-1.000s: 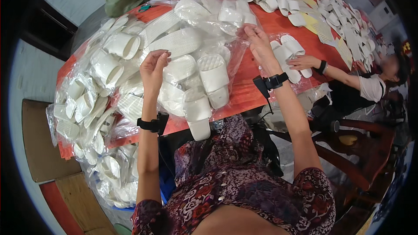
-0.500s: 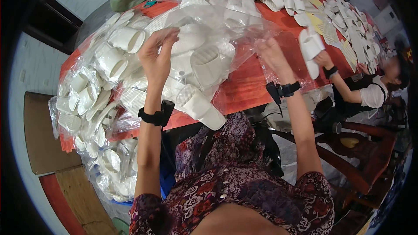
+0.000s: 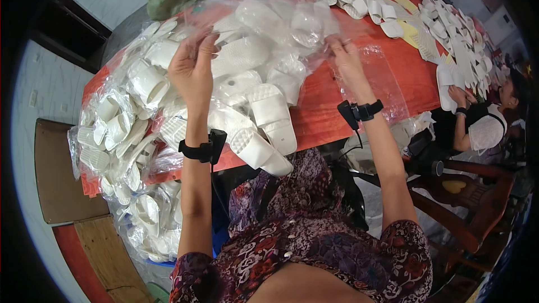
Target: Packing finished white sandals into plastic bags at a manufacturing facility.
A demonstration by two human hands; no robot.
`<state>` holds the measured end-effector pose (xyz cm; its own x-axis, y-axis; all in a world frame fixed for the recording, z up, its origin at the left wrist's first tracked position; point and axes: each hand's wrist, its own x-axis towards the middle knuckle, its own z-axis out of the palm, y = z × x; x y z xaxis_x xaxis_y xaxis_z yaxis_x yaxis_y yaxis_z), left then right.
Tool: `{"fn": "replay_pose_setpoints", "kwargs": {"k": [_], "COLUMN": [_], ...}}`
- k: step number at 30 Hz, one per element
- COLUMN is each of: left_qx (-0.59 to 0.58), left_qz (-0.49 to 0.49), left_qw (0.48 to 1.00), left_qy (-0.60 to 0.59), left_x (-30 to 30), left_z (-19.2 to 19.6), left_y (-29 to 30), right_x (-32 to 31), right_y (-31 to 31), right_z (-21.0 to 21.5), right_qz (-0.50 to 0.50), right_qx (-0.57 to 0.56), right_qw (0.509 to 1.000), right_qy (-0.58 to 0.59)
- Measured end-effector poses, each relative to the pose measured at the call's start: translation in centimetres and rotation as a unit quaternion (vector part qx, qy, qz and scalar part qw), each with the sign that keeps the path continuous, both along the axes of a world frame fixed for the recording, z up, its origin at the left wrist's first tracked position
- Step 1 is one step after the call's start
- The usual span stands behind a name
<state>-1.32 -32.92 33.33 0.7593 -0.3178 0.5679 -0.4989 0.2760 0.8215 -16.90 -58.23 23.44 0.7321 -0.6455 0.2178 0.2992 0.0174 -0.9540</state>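
A clear plastic bag is spread between my two hands above a heap of white slippers. My left hand pinches one side of it, thumb against fingers. The opposite side is pinched in my right hand. Through the film, blurred by motion, slippers show beneath. Closer to me, two white slippers, one and another, lie side by side at the table's front edge, toes toward me. Another flat clear bag lies on the red table just right of my right hand.
Bagged slippers cover the left of the red table; more are piled below its edge. Loose slippers and yellow sheets lie at the far right. A co-worker's hands hold a slipper there. A wooden chair stands right.
The bag between my hands has swung up and away from me, uncovering the two front slippers. My left hand moved slightly left. The co-worker at right carried a slipper farther right.
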Motion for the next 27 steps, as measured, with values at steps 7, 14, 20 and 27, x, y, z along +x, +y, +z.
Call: {"fn": "replay_pose_setpoints", "kwargs": {"k": [7, 14, 20, 27], "left_qx": [0.017, 0.097, 0.123, 0.178], "left_qz": [-0.006, -0.115, -0.239, -0.294], "left_qw": [0.999, 0.969, 0.908, 0.882], "left_qy": [0.043, 0.196, 0.322, 0.323], "left_x": [-2.5, -4.4, -7.9, -11.4], "left_z": [-0.3, -4.1, -5.9, -13.8], "left_y": [-2.4, -4.7, -5.8, -5.8], "right_x": [-4.4, -10.2, -13.5, -14.6], "right_y": [-0.5, -1.6, -3.0, -7.0], "right_z": [4.1, 3.6, 7.5, -0.3], "right_qz": [-0.161, -0.174, -0.165, -0.161], "right_qx": [-0.084, 0.029, -0.002, -0.026], "right_qw": [0.982, 0.984, 0.986, 0.980], "right_qy": [-0.052, 0.024, -0.008, 0.116]}}
